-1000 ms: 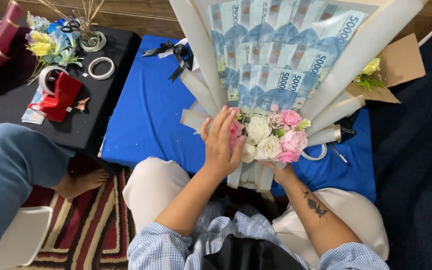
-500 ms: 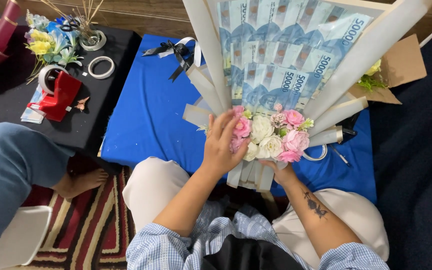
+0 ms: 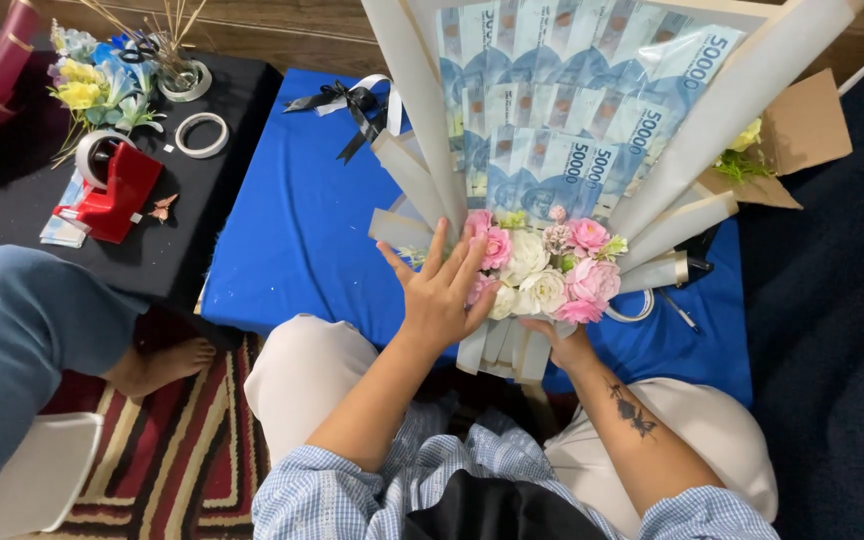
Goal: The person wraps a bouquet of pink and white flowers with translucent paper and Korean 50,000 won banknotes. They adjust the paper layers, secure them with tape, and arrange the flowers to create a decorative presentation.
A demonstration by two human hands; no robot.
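Filling most of the view, a big bouquet (image 3: 572,170) stands upright between the seated person's knees, over a blue cloth (image 3: 292,230). Its fan of blue banknotes (image 3: 562,100) sits in overlapping rows, each note in a clear sleeve, framed by long cream paper rolls (image 3: 732,110) that spread out like spokes. By the look of it the build is well along: notes are fanned, the cream wrap is in place, and a cluster of pink and white flowers (image 3: 547,270) fills the base. No ribbon shows around the stem, and a black and white ribbon bow (image 3: 352,100) lies loose on the cloth behind, so tying off may be left.

The left hand (image 3: 442,290) is spread wide, fingers up, with its palm against the left side of the flower cluster. The right hand (image 3: 567,345) is wrapped around the gathered cream stem below the flowers, holding the bouquet up.

A brown card sheet (image 3: 802,130) lies at the right behind the bouquet, with a yellow-green sprig on it. On the black table (image 3: 12,190) to the left stand a red tape dispenser (image 3: 117,185), a spare roll of clear tape (image 3: 201,134), and a bunch of yellow and blue artificial flowers (image 3: 97,80). Another person's blue-clad knee (image 3: 22,330) and bare foot rest beside a striped rug (image 3: 182,460).
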